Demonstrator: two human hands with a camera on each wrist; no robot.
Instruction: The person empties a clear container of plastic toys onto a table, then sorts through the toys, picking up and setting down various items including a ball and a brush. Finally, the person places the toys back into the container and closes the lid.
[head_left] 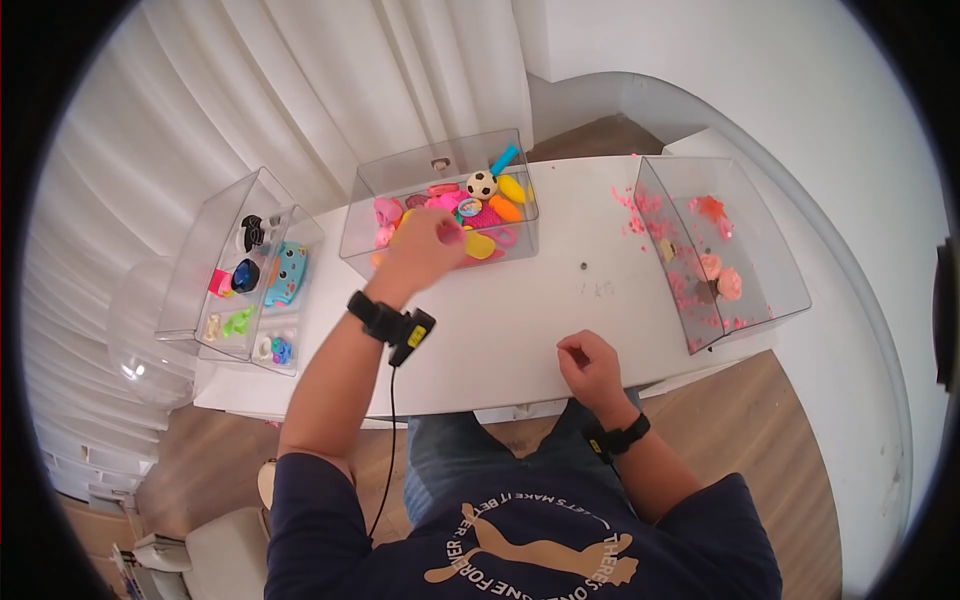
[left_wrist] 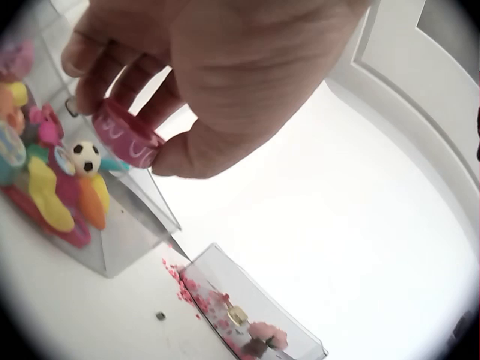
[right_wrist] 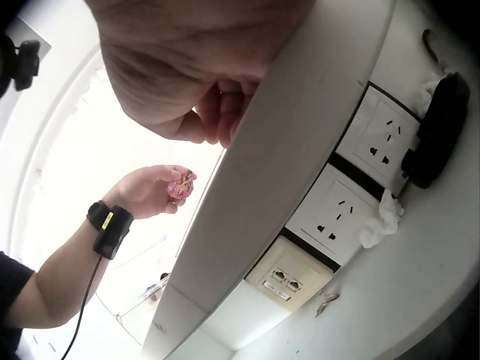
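Observation:
Over the middle clear box [head_left: 350, 245], my left hand [head_left: 425, 250] pinches a small pink ring-shaped piece [left_wrist: 126, 136] with white markings on its outer side. Thumb and fingertips grip it by opposite sides. Below and beside that hand lie a soccer-patterned ball [head_left: 482, 184], an orange piece [head_left: 505, 208], a yellow piece [head_left: 479, 244] and several pink toys in the box. My right hand [head_left: 592, 372] rests at the near edge of the white table [head_left: 520, 330], its fingers loosely curled with nothing in them.
On the left, a divided clear box [head_left: 180, 320] holds a blue toy case [head_left: 287, 274] and several small toys. Another clear box [head_left: 790, 300] at the right contains pink flowers [head_left: 722, 277]; pink bits are scattered around its left wall. A small dark piece [head_left: 584, 266] lies mid-table.

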